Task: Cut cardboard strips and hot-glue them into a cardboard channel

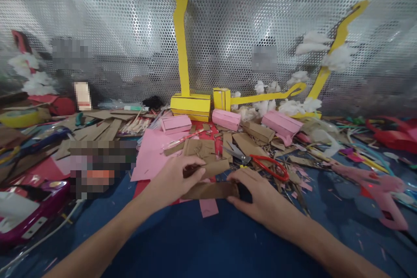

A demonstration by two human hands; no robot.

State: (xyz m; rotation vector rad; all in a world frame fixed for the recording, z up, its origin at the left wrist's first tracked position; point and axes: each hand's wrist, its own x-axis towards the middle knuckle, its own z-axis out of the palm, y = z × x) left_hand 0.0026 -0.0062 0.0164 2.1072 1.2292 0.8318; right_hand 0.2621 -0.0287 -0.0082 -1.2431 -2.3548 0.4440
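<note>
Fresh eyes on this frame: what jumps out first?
The tall, wavy yellow strip, rising from a yellow box in front of the perforated metal panel. Then the red-handled scissors just beyond the right hand, and the pink glue gun at far right.

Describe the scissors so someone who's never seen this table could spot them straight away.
Start at the blue table in front of the perforated metal panel, and find the person's right hand. The scissors lie just beyond it, blades pointing away and leftward, among cardboard scraps. Their red looped handles set them apart from the brown scraps around them.
</note>
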